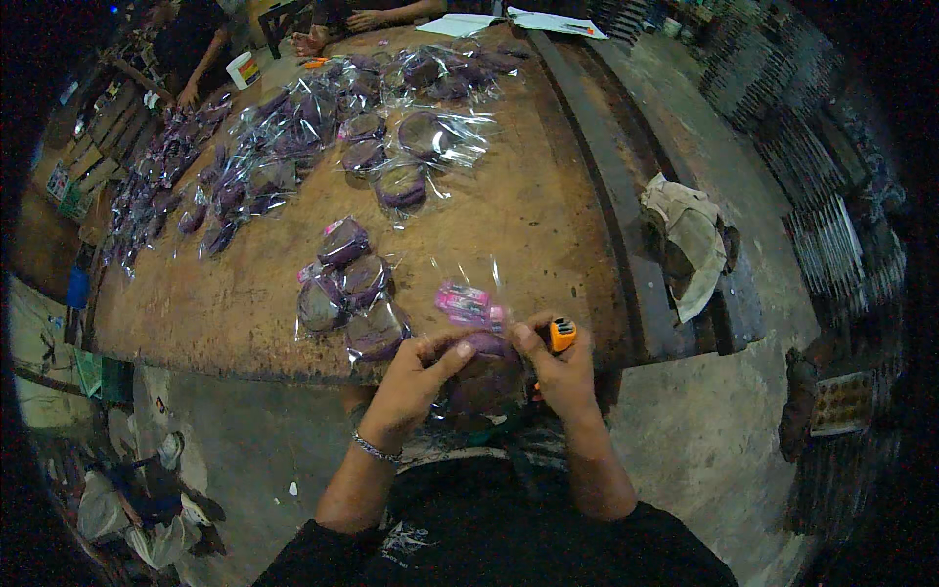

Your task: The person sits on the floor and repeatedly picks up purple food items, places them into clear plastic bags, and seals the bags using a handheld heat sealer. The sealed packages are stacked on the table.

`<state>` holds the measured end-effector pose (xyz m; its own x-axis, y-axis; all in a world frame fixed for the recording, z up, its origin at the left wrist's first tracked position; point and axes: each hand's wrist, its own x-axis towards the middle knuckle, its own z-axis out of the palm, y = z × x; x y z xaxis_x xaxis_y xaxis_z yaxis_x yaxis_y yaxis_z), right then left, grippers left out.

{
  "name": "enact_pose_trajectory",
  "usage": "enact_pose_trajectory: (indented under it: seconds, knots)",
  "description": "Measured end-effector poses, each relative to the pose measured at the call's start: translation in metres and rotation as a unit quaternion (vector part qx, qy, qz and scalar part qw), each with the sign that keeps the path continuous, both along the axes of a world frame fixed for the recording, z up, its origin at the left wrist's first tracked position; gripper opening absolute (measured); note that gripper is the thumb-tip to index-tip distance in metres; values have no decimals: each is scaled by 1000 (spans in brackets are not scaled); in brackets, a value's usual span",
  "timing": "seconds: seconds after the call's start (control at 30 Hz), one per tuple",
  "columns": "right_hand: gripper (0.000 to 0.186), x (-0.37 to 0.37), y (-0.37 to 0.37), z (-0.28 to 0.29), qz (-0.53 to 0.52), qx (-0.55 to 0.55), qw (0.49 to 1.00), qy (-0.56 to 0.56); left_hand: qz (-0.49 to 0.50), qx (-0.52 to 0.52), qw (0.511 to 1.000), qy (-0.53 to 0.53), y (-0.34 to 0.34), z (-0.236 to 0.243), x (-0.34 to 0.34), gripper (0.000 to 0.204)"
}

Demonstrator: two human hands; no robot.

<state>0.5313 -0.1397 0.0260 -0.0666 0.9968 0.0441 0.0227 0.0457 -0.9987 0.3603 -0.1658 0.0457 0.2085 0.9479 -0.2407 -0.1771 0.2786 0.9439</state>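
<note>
At the table's near edge, a round purple-brown item (pixel 484 383) in clear plastic wrap lies between my hands. My left hand (pixel 416 377) pinches its wrap on the left side, thumb on top. On the other side, my right hand (pixel 558 370) grips the wrap between thumb and fingers. A small orange tool with a dark end (pixel 561 335) is tucked in that same hand; its exact kind is unclear. Just beyond my fingertips, a pink printed label (pixel 464 304) shows at the wrap's far end. Left of my left hand sit several similar wrapped items (pixel 364 280).
More wrapped purple items (pixel 284 127) spread over the wooden table's (pixel 528 245) far left. A white tub (pixel 243 69) and open papers (pixel 558 22) are at the back, near other people's arms. A pale cloth (pixel 685 235) lies on the right-hand rails; stacked metal pieces (pixel 827 235) stand beyond.
</note>
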Motion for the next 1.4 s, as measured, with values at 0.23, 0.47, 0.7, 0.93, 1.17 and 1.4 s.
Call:
enact_pose_trajectory:
  seconds: [0.23,0.47,0.7,0.93,1.17,1.4]
  knots:
    - [6,-2,-3,0,-36,-15,999,-16,69,51,982,168,3,7,1,29]
    - [20,-6,1,-13,-87,36,995,-35,95,15,993,75,5,-12,0,28]
    - [21,-15,1,-9,-67,11,995,-78,211,34,970,113,6,-25,9,23]
    - [24,-17,5,-8,-22,-32,992,-118,59,41,997,-1,0,0,1,37]
    - [28,-24,-6,7,27,-44,999,14,111,-56,962,-243,-8,12,-6,40]
    - [24,-14,-9,22,106,333,932,-96,118,119,984,-64,-13,21,-1,34]
